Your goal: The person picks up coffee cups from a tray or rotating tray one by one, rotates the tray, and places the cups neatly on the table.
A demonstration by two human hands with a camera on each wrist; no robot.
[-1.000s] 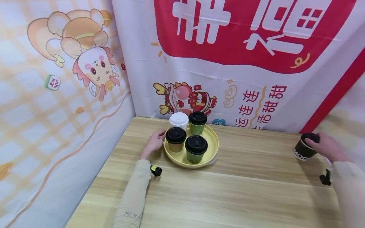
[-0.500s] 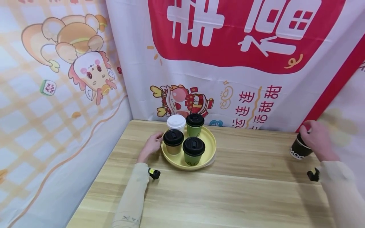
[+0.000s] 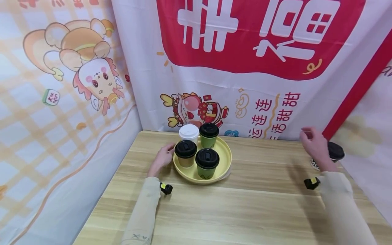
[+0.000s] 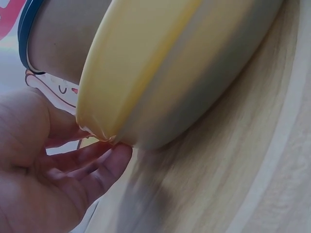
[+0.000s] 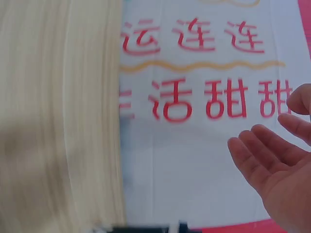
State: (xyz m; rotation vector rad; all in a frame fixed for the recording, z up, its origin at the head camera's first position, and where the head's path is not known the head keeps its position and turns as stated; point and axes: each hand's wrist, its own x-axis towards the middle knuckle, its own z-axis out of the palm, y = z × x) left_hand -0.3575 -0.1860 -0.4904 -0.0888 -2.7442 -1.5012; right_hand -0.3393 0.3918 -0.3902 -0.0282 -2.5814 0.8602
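My left hand [image 3: 162,158] pinches the left rim of a round yellow tray [image 3: 226,160]. In the left wrist view the thumb is at the inner side of the rim and the fingers are at the outer side, low near the table. Grouped on the tray are a white-lidded cup [image 3: 188,131], a brown cup [image 3: 186,154] with a black lid, and two green cups, one behind [image 3: 209,136] and one in front [image 3: 207,166], both black-lidded. My right hand [image 3: 316,148] is raised with fingers apart, holding nothing. Beyond it, partly hidden, stands a dark coffee cup [image 3: 336,150] with a black lid.
The wooden table [image 3: 232,211] meets a white and red printed cloth [image 3: 260,78] along its back edge. Another printed cloth [image 3: 76,136] hangs down the left side. The dark cup is close to the table's right back corner.
My right hand has let go of the dark cup, risen off its lid and moved left. The left hand stays at the tray rim. The head view has shifted slightly.
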